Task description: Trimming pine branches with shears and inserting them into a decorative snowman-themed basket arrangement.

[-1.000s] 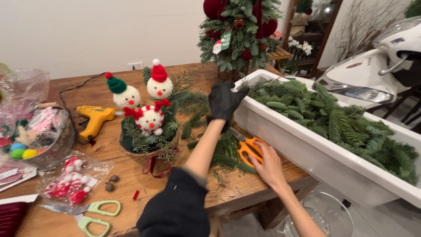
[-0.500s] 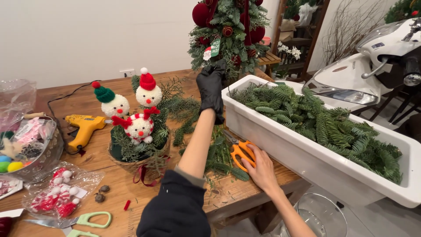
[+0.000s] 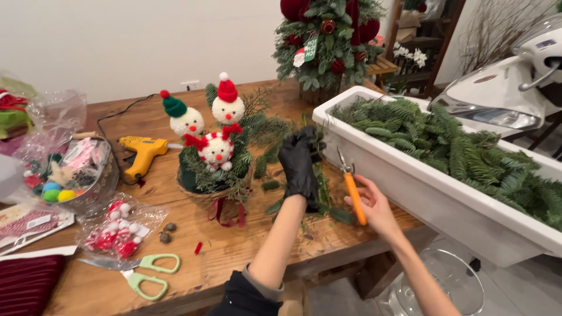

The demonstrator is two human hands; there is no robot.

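Green fir sprig (image 3: 321, 175), orange-handled snips (image 3: 352, 190)

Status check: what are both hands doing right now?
Left hand, black glove, grips a green sprig. Right hand grips orange snips. White trough close alongside.

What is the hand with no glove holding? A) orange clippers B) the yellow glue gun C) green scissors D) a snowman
A: the bare right hand grips orange-handled clippers beside the white trough, while the green scissors and yellow glue gun lie untouched on the table.
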